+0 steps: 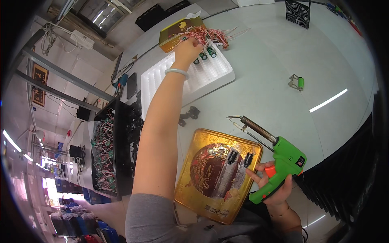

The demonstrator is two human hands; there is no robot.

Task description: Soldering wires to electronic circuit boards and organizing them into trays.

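In my right hand (279, 190) is a green soldering gun (285, 156) with an orange trigger; its metal tip points up and left. Below that tip lies a gold tin lid (194, 162), holding two small black parts (232, 156) side by side near its right edge. My left hand (188, 50) reaches far out over a white foam tray (162, 81). Its fingers are curled among red and white wires (216, 37), and what they pinch is hidden. Green round components (204, 57) with wires sit in the tray beside that hand.
Behind the tray stands a gold box (172, 34). A roll of green solder wire on a stand (300, 83) and a black fan (298, 14) are on the right. To the left, a black bin (121, 150) holds many wired parts. Dark small pieces (189, 115) lie near the tray.
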